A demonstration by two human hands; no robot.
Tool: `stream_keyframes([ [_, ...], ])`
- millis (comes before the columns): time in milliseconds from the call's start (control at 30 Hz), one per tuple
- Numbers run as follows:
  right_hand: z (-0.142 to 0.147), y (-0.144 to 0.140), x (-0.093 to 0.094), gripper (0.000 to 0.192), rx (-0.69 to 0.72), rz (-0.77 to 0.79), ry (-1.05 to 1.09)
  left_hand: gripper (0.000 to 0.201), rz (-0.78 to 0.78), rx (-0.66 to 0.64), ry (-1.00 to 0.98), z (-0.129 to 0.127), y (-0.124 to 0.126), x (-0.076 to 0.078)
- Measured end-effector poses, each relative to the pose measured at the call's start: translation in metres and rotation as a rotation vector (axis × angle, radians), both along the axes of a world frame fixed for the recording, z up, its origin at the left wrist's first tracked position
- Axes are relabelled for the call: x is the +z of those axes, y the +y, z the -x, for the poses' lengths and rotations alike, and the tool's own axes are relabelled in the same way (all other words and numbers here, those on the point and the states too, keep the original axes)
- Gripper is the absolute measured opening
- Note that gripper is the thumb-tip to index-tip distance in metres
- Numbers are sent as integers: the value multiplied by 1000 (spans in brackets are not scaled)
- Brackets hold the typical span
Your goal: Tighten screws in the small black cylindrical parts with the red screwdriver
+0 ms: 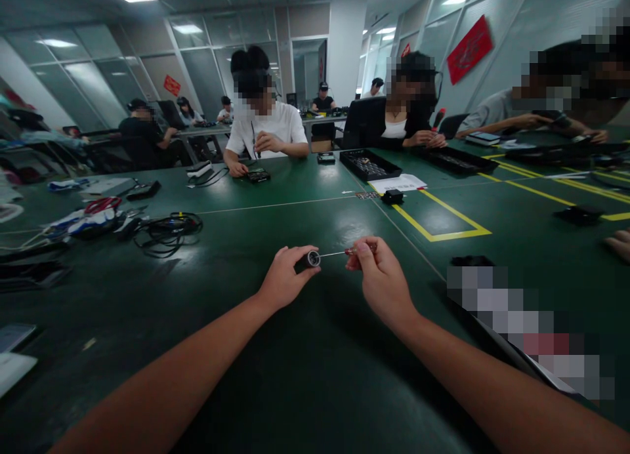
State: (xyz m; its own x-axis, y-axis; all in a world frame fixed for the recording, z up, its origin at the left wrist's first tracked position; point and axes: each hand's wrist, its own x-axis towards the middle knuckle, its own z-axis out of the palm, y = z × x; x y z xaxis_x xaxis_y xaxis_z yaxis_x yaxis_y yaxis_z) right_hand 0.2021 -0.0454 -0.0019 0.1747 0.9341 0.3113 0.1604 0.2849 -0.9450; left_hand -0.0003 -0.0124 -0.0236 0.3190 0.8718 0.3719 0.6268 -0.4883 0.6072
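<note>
My left hand (283, 277) pinches a small dark cylinder with a silvery end (310, 259), held just above the green table (275, 375). My right hand (378, 277) grips a thin screwdriver with a reddish handle (352, 250). Its slim metal shaft points left and its tip meets the cylinder's end. Both hands hover near the table's middle, a short gap between them.
A tangle of black cables (167, 231) and red-white items (88, 218) lie to the left. A small black box (392, 196) sits by a yellow taped rectangle (443, 218), with a black parts tray (369, 165) behind. Several people sit at the far side. Another person's fingers (619, 243) rest at the right edge.
</note>
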Motion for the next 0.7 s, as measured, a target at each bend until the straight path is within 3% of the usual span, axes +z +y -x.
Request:
stream_keyframes([
  [200,1,-3,1,26,27,-15,-21,35,2,-1,6,0,1,0],
  [367,-1,-8,6,41,36,-13,-107,33,2,-29,11,0,1,0],
  [533,0,-6,1,25,8,-55,-127,34,1,2,4,1,2,0],
  [700,0,-6,2,30,-5,-62,-168,32,-2,-24,33,1,1,-1],
])
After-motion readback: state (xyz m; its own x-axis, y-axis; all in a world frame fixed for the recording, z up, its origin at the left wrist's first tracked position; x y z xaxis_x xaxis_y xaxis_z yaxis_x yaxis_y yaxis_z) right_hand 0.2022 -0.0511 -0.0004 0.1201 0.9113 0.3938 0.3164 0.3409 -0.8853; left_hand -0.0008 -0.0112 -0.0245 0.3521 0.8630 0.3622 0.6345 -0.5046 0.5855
